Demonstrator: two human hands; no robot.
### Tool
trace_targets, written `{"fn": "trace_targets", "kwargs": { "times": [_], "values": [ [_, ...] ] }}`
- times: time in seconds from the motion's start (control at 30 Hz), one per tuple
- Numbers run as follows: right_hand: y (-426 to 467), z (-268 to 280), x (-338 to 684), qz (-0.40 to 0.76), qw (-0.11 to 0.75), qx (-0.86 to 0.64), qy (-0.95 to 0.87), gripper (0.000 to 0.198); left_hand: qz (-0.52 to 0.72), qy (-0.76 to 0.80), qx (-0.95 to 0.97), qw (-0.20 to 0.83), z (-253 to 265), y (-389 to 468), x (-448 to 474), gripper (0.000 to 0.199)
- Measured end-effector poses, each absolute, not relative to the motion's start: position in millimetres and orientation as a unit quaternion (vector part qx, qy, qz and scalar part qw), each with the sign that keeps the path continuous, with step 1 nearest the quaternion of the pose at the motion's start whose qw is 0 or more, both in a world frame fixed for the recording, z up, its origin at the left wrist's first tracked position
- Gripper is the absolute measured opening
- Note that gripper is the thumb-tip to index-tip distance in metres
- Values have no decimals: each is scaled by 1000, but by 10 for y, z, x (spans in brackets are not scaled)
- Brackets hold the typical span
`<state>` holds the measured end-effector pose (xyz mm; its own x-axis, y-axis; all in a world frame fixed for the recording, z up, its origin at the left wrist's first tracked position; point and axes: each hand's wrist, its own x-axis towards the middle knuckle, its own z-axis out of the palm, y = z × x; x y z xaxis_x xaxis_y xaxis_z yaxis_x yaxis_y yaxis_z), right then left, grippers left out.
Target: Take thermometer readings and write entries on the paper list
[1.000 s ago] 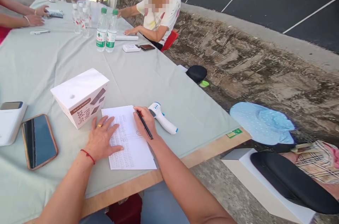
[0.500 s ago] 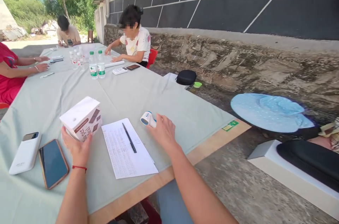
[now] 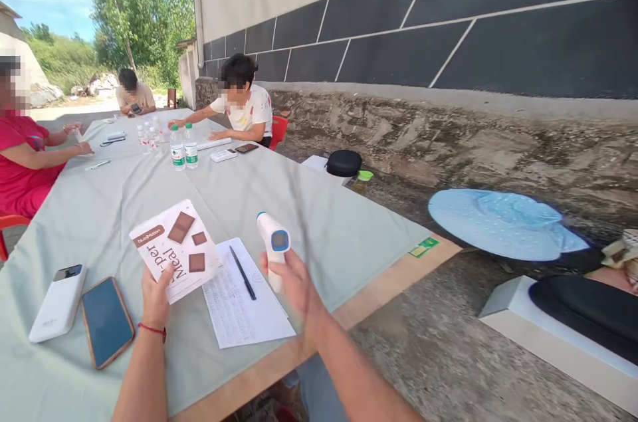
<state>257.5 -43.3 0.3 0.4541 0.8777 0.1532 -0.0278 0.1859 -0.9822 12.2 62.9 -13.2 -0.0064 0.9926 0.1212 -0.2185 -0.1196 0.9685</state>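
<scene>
My left hand (image 3: 156, 297) grips a white box (image 3: 173, 276) by its lower left side, its front printed with brown chocolate squares and turned toward me. My right hand (image 3: 294, 282) is wrapped round the handle of a white and blue infrared thermometer (image 3: 272, 242), held raised with its small screen facing me. Between the hands lies a written sheet of paper (image 3: 234, 325) with a black pen (image 3: 242, 273) on it. Left of my left hand are a phone (image 3: 107, 322) in a brown case and a white power bank (image 3: 58, 302).
Water bottles (image 3: 177, 148) stand farther up the cloth-covered table (image 3: 329, 209). Several people sit around it, one (image 3: 249, 109) at the right side, one (image 3: 30, 156) at the left. A blue hat (image 3: 498, 222) and a black case (image 3: 588, 309) on a white box lie to the right.
My right hand has lifted the thermometer and turned its screen toward me. My left hand has raised and tilted the box, so its printed face shows. The view has tipped upward.
</scene>
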Motion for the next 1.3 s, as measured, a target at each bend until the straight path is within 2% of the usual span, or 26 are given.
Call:
{"fn": "trace_targets", "kwargs": {
  "times": [0.07, 0.13, 0.27, 0.43, 0.83, 1.3],
  "values": [
    [-494, 122, 2294, 435, 665, -460, -396, 22, 532, 427, 510, 523, -170, 624, 143, 69],
    [-509, 212, 2061, 458, 657, -443, -404, 26, 504, 439, 539, 512, -186, 618, 160, 67],
    [-437, 285, 1793, 456, 645, -453, -414, 38, 488, 441, 562, 501, -186, 614, 170, 69],
    [-297, 262, 1663, 447, 629, -487, -408, 44, 482, 424, 573, 509, -178, 600, 160, 69],
    [-247, 222, 1634, 395, 598, -535, -447, 39, 475, 413, 571, 526, -103, 537, 168, 68],
    [-239, 207, 1625, 426, 610, -519, -421, 42, 472, 419, 573, 522, -142, 561, 158, 69]
  ]
}}
